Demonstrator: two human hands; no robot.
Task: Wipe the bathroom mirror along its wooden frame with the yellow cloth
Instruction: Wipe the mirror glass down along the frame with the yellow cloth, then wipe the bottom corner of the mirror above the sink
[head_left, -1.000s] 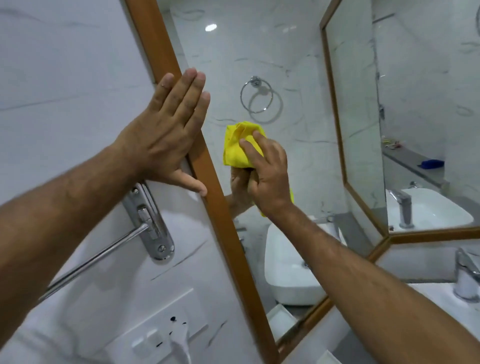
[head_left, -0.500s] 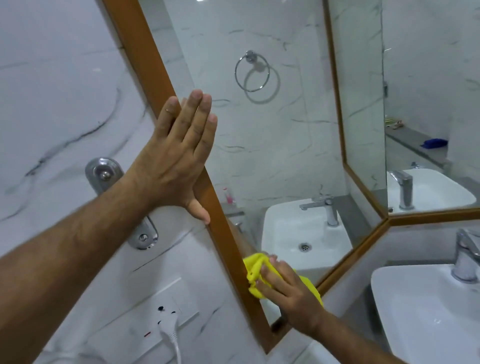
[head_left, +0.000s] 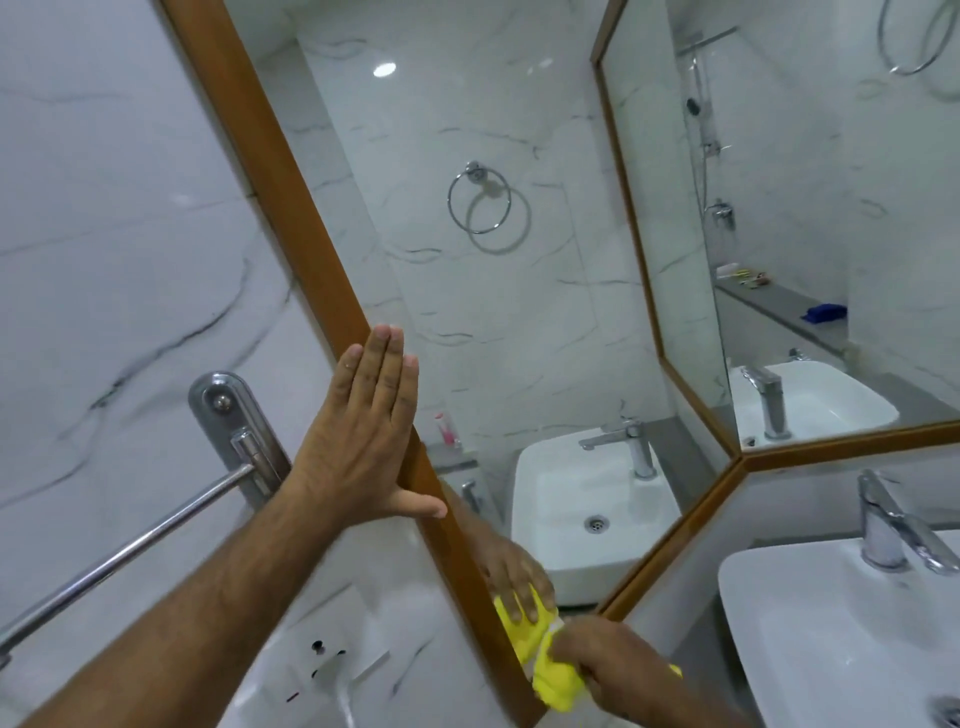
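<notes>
The mirror (head_left: 493, 322) hangs on the marble wall inside a slanted wooden frame (head_left: 291, 208). My left hand (head_left: 363, 436) lies flat and open against the frame's left strip, fingers straight and together, thumb across the wood. My right hand (head_left: 613, 662) presses the bunched yellow cloth (head_left: 553, 678) onto the glass at the mirror's bottom left corner, right beside the frame. The glass shows the reflection of that hand and cloth just above it.
A chrome towel bar (head_left: 130, 556) on its bracket (head_left: 234, 431) sticks out from the wall left of the frame. A white socket plate (head_left: 332, 665) sits below. A white basin (head_left: 841, 639) with a chrome tap (head_left: 883, 525) is at the lower right. A second framed mirror (head_left: 831, 218) meets the first at the corner.
My right hand has swept the cloth from mid-mirror down along the frame to the bottom left corner. My left hand stayed flat on the frame, sliding a little lower along it.
</notes>
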